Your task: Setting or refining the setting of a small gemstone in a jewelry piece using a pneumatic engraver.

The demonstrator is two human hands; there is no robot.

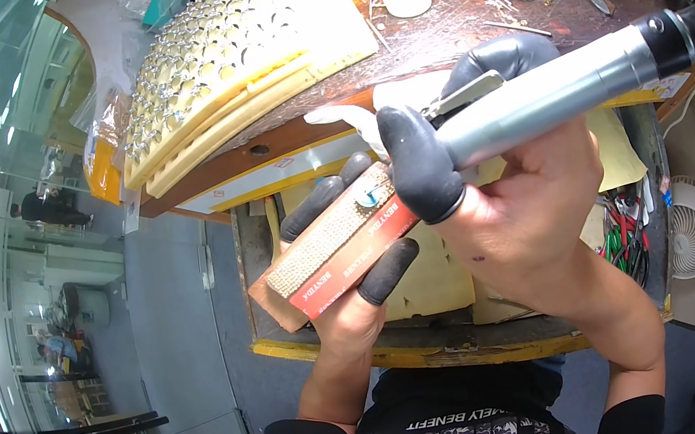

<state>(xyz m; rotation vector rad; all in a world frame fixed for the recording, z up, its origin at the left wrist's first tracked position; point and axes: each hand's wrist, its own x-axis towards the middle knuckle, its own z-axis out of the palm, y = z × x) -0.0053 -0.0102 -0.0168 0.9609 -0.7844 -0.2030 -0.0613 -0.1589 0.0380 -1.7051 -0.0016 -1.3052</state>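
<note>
Block (339, 242) and handpiece (558, 91) filled my two hands. My left hand (350, 317) was closed around the narrow wooden block, black-capped fingertips (390, 272) against both long sides, the woven strip (308, 256) and red tape (363, 250) showing between them. Near the block's upper right end sat a small shiny piece (372, 197) with a bluish patch, just beside my right thumb (421, 169). My right hand (517, 201) was wrapped about the silver handpiece, whose barrel slanted up to the right. That thumb hid the working end, so I couldn't tell whether it touched the piece.

I judged the step in hand to be fine tool work on the piece, with the block as its holder. The next move, I reckoned, called for a firm left grip, the piece angled towards the tip, and light, guided pressure. Beyond, on the bench (453, 24), a pale yellow board (226, 108) carried rows of small shiny rounds (226, 29).
</note>
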